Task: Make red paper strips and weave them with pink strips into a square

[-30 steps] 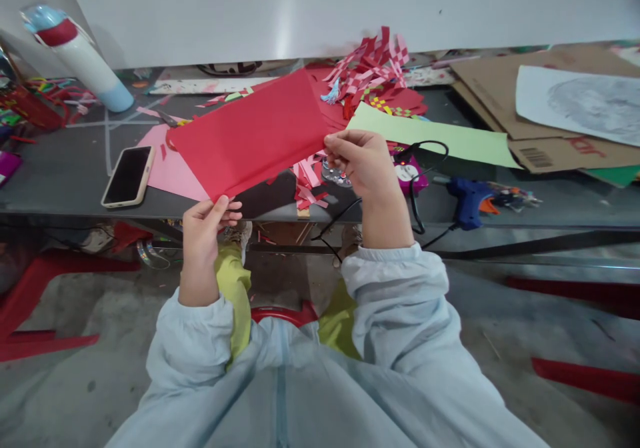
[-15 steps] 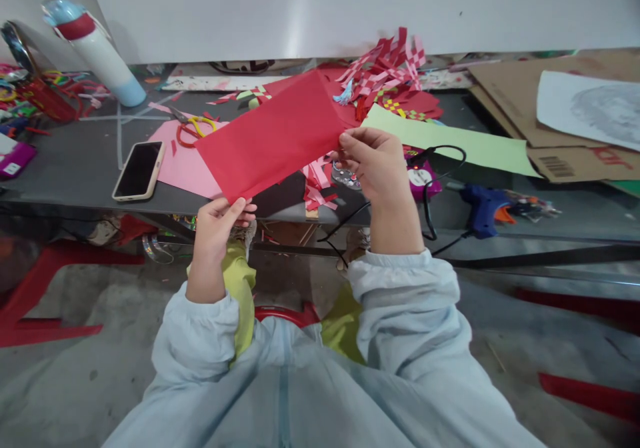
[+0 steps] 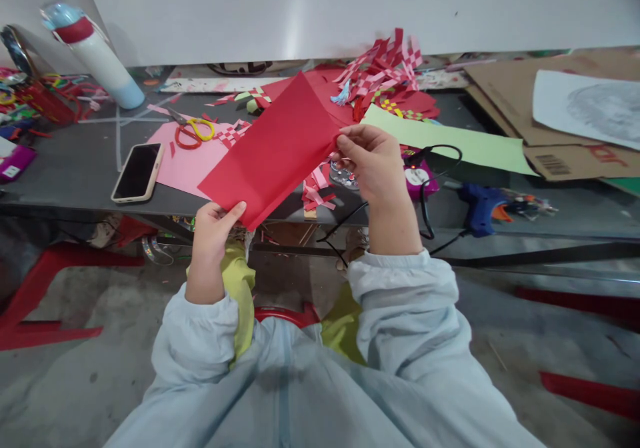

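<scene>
A red sheet of paper [image 3: 275, 148] is held up, tilted, between my two hands above the front of the table. My left hand [image 3: 215, 228] pinches its lower edge with the thumb on top; the other fingers are mostly behind the sheet. At the right corner, my right hand [image 3: 370, 158] grips the paper between thumb and fingers. Beyond and under it lie a pink sheet [image 3: 183, 171], scissors with red and yellow handles [image 3: 193, 133], and a heap of red and pink woven paper strips [image 3: 385, 65].
A phone [image 3: 137, 173] and a bottle [image 3: 97, 58] stand to the left. On the right are a light green sheet [image 3: 450, 140], a blue glue gun [image 3: 480, 208] with a black cable, and cardboard [image 3: 505, 101] under a printed drawing [image 3: 585, 108].
The red sheet has turned in my hands: its lower edge now hangs further down past my left thumb, and more of the pink sheet and woven strips show behind it.
</scene>
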`<state>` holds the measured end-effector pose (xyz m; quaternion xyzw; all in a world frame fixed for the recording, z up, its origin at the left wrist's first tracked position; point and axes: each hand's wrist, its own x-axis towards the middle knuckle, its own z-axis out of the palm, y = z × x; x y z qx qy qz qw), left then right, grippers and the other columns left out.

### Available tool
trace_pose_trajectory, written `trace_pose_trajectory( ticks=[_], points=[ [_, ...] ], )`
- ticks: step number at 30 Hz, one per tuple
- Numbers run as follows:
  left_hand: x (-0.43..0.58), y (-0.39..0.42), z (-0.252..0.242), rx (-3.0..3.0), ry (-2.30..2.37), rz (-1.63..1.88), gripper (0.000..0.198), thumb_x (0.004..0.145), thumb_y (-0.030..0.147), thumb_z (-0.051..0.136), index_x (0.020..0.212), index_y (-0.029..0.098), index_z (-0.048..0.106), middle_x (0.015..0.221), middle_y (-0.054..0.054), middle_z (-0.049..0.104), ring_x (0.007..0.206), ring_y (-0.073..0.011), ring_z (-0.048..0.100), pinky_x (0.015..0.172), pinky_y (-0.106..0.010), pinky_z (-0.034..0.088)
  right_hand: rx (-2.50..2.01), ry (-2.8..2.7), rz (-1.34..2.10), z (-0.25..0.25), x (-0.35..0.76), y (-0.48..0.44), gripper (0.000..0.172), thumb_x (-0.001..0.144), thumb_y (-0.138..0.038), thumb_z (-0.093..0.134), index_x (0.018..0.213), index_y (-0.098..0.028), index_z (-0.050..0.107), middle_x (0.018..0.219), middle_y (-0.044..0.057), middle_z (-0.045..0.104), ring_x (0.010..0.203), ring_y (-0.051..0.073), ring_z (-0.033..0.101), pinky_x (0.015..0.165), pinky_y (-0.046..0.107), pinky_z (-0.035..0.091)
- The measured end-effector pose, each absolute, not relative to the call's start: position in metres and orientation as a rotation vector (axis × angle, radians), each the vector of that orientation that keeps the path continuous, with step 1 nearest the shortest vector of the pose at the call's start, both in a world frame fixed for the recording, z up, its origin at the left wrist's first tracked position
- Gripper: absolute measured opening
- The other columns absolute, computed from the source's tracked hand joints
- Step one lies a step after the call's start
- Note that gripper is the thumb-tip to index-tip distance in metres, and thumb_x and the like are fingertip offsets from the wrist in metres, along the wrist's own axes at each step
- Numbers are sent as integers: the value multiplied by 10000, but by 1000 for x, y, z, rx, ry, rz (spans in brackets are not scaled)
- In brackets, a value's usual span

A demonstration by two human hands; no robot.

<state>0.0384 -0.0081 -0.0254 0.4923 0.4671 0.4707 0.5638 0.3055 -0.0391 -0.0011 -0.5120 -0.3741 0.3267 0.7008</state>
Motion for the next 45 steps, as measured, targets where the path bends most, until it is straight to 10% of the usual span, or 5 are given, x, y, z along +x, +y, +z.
trace_pose_trajectory(
  ticks=[45],
  points=[
    [43,-9,-23,1092,1073,1128,286,490,327,904,660,188,721,667,10,724,553,-107,630,561,-243,558,-1140,-879,979,-13,260,-27,302,592,-382,832,721,-179,651,627,-5,677,515,93,578,488,243,468]
  ],
)
